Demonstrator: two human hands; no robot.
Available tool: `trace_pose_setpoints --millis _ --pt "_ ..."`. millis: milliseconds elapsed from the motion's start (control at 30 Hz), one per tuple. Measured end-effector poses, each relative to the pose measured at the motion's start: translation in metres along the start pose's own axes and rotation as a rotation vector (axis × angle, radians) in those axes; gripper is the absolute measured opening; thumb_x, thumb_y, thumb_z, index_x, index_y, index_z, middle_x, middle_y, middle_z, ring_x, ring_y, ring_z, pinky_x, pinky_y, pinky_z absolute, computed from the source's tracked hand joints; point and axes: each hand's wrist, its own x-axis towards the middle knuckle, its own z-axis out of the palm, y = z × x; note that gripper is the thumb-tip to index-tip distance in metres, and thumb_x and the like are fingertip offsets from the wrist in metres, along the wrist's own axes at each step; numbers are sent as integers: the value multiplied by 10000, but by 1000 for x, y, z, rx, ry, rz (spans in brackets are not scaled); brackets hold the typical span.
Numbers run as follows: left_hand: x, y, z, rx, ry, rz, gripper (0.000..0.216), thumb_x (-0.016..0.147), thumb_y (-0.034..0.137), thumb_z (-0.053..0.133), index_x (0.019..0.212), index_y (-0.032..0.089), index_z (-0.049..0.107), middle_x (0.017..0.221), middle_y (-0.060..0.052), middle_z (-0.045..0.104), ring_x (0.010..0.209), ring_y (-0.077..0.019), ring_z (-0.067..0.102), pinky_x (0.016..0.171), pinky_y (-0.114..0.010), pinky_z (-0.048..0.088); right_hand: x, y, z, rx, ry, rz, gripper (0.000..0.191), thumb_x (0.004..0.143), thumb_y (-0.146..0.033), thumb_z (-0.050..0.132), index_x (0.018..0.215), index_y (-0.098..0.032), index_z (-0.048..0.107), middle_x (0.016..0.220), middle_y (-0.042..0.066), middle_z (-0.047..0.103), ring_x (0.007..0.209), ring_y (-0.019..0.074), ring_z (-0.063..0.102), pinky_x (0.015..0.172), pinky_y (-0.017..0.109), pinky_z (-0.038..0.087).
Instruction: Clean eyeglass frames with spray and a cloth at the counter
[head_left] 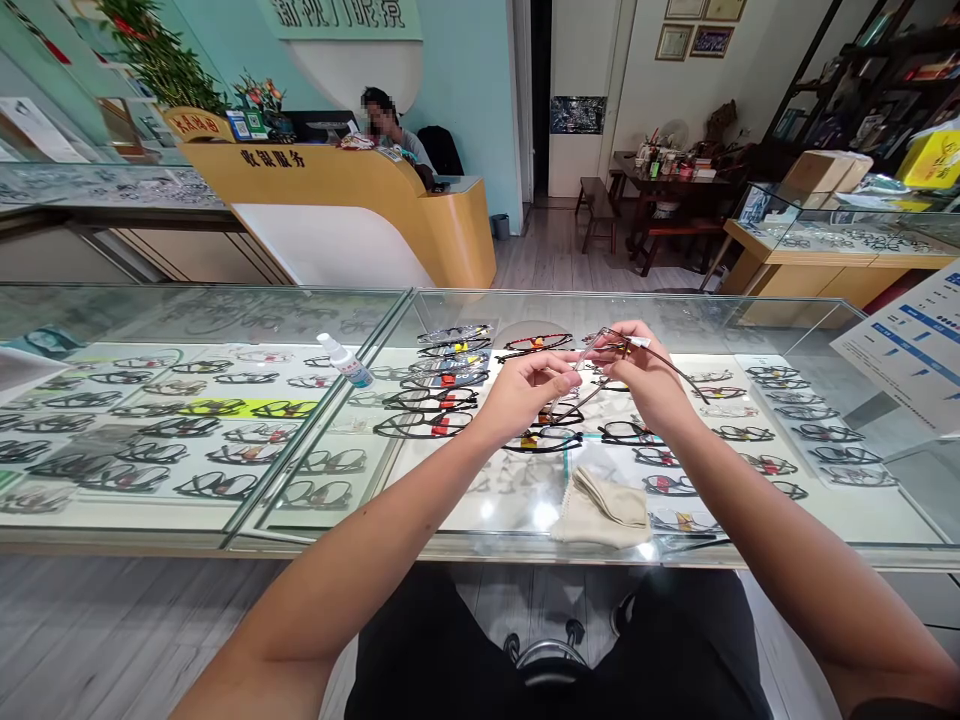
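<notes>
Above the glass counter, my two hands meet around a pair of thin-framed eyeglasses with a small white tag. My right hand grips the frame, and one dark temple sticks out past it to the right. The fingers of my left hand are pinched on the frame's near-left part; the lenses are partly hidden by my fingers. Below the hands lies a folded beige cloth on the glass. Several dark eyeglasses stand in a column left of my left hand.
A white spray bottle stands on the counter to the left. Rows of display eyeglasses lie under the glass. A printed sheet is at the right edge. Beyond the counter, a person sits behind a yellow cashier desk.
</notes>
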Motion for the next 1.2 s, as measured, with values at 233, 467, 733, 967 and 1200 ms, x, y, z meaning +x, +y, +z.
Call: trace_pose_setpoints --millis 233,467,733,967,1200 --pt "1 -1 -3 -32 107 -16 397 791 534 952 875 172 811 1347 -167 781 1078 -265 758 857 -361 568 4 2 0 110 19 -15 466 639 -151 724 1062 -307 607 1051 -36 683 994 216 777 1020 419 556" --pt "9 7 -15 -124 355 69 452 764 597 963 842 191 780 1232 -115 810 1046 -219 775 933 -357 615 5 5 -3 11 108 -36 294 714 -247 848 903 -268 625 1034 9 686 1046 224 705 910 387 566" --pt "16 11 -26 -298 552 95 475 703 562 1011 871 198 756 1048 -63 795 993 -179 766 864 -302 639 4 4 -3 -212 93 -37 331 760 -396 860 730 -243 568 992 45 658 1064 256 645 881 408 523" --pt "11 7 -18 -99 407 93 457 730 576 985 827 194 752 1269 -101 748 1102 -221 727 942 -362 616 -10 -3 0 -942 214 -484 158 944 -374 743 1061 -268 730 1221 111 711 1221 354 627 1094 599 443" --pt "-2 2 5 17 221 117 374 766 498 966 825 192 759 1366 -130 693 1355 -301 645 1192 -462 493 -25 10 23 -974 -109 -554 409 1011 -460 735 1338 -231 647 1392 167 717 1347 379 636 1182 612 470"
